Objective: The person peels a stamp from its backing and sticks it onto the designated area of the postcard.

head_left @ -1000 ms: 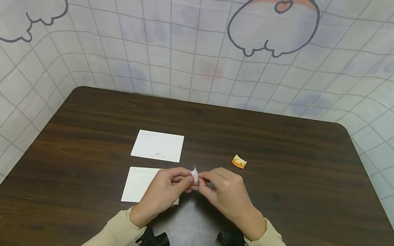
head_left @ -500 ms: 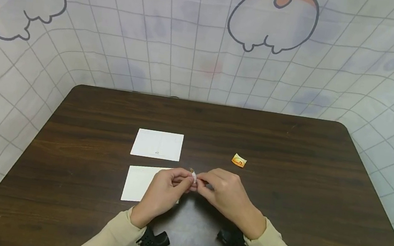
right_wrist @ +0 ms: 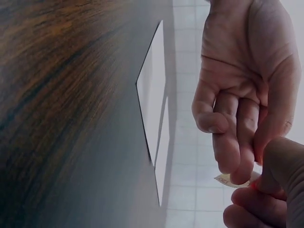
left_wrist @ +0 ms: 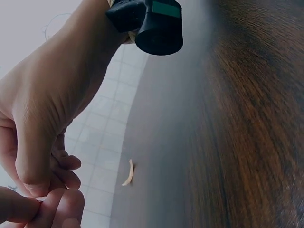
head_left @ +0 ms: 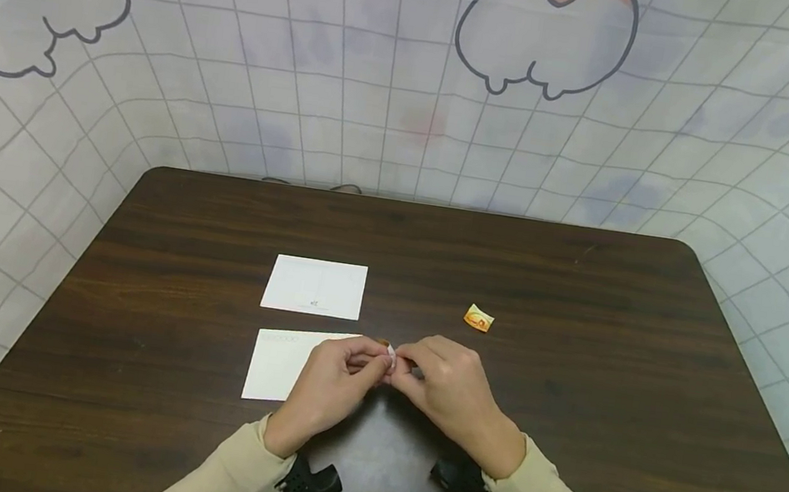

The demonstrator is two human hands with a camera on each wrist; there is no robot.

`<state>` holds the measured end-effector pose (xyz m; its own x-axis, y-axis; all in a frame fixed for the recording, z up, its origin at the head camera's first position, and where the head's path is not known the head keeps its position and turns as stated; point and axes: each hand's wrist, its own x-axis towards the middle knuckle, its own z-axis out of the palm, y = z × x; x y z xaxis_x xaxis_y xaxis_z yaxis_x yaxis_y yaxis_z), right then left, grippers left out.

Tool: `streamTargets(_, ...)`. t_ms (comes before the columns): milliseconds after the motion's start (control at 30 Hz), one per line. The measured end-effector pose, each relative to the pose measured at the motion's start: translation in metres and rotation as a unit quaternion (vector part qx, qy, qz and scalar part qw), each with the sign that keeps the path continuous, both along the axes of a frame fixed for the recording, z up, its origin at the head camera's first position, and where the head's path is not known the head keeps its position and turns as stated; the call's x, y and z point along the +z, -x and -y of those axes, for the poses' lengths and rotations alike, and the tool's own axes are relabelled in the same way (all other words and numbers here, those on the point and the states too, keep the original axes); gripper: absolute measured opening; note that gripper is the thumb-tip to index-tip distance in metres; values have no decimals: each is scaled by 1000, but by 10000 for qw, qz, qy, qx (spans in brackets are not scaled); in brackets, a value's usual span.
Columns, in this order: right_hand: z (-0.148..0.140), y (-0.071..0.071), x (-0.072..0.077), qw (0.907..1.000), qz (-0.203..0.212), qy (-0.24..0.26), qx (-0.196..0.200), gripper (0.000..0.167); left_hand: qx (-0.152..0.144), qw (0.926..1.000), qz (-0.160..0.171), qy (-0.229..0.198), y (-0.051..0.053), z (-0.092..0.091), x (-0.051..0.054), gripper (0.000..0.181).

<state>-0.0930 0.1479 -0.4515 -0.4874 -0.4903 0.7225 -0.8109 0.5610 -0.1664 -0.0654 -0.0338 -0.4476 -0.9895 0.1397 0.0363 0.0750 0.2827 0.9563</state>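
Note:
In the head view my left hand and right hand meet above the table. Between their fingertips is a small stamp-like sticker, its white side partly showing. Each hand pinches it with thumb and forefinger. The right wrist view shows a pale printed corner of the sticker poking out past the fingers; the rest is covered. A second small yellow-orange sticker lies on the table to the right, slightly curled. One white postcard lies partly behind my left hand, and another postcard lies beyond it.
The dark wooden table has a white tiled-pattern curtain around its back and sides. A black wrist camera hangs under the left sleeve, and another black wrist camera is at the right sleeve.
The sticker has turned between my fingertips: less of its white side shows, and an orange-brown edge has appeared. Both hands stay nearly in place. The head view has tilted slightly downward.

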Motion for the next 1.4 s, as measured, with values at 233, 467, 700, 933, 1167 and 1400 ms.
streamTargets(233,-3,2,2,9977,524,339,268,9,65,10000,-10,33,1,2,0,14)
streamTargets(467,-5,5,4,9949,719,460,537,10,2,10000,65,-42,3,5,2,14)
streamTargets(700,1,4,7,9975,521,377,280,11,-173,9997,60,-146,5,8,6,14)
streamTargets(933,5,6,7,9974,392,567,211,12,-87,9997,90,-231,7,9,10,13)
streamTargets(1167,1,11,9,9967,399,651,257,14,-36,9993,120,-342,8,4,11,13)
streamTargets(1400,-5,17,10,9937,700,760,431,16,-22,9992,163,-363,11,2,13,16)
